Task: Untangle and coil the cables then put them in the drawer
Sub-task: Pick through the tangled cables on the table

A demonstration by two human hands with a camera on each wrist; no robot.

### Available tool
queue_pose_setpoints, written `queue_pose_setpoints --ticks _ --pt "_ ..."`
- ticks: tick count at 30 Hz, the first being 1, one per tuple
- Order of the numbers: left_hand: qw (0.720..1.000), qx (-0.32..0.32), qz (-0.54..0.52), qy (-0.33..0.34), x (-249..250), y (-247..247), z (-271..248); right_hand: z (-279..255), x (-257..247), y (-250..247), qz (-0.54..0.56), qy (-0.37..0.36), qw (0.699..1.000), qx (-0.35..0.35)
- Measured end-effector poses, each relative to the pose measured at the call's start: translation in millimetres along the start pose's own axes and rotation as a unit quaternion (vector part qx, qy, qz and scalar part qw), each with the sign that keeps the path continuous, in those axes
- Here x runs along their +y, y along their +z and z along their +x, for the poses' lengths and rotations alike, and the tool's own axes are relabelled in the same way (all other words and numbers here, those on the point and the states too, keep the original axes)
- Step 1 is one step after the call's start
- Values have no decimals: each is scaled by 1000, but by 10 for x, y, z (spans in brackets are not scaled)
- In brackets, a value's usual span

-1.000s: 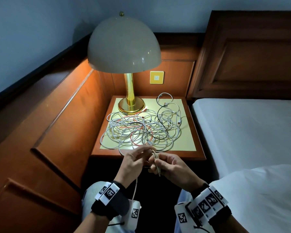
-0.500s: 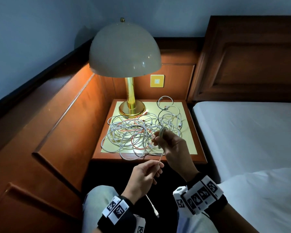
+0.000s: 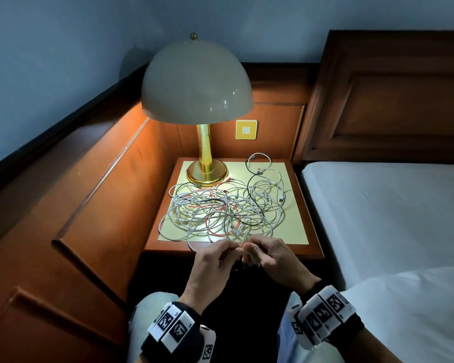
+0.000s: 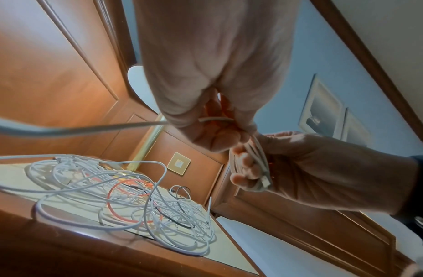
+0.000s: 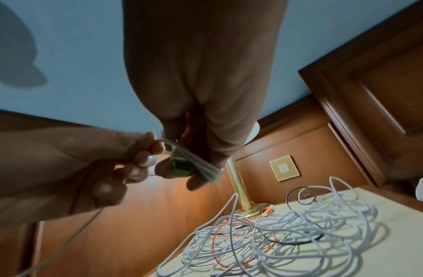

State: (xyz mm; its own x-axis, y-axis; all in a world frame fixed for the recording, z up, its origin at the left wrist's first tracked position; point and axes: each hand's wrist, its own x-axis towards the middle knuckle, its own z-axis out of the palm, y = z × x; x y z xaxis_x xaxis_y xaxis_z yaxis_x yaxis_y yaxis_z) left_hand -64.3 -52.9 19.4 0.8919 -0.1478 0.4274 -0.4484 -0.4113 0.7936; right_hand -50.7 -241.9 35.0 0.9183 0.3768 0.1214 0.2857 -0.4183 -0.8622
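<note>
White, thin and rubbery, the charging cable [image 4: 259, 155] is gathered into a small bundle of loops that the fingers [image 4: 243, 163] of the right hand [image 3: 275, 258] curl round and hold just in front of the tabletop [image 3: 307, 226] edge; the left hand [image 3: 212, 263] pinches the free length of the same cable between thumb and fingertips, touching the right hand, and that length trails down past the left wrist.

The step in hand looks like winding this one cable into a coil; to do it well, each new turn should be laid the same width as those already held, with the left hand feeding slack under light tension and letting the strand twist freely so no kink sets; the right thumb should pin every turn as it lands.

Beyond the hands, the tangle of white, orange and black cables [image 3: 226, 208] lies on the yellow-topped wooden nightstand beside the brass lamp with a cream dome shade [image 3: 197, 82]; no drawer is in view; the white bed [image 3: 391, 213] sits to the right.
</note>
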Motion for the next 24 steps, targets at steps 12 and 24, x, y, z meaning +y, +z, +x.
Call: queue_pose_setpoints --ticks 12,24 --pt "967 -16 -207 -146 4 -57 79 -184 -90 60 339 107 928 -114" --pt "896 -141 -333 -258 233 -89 57 -122 -180 -61 552 148 816 -87"
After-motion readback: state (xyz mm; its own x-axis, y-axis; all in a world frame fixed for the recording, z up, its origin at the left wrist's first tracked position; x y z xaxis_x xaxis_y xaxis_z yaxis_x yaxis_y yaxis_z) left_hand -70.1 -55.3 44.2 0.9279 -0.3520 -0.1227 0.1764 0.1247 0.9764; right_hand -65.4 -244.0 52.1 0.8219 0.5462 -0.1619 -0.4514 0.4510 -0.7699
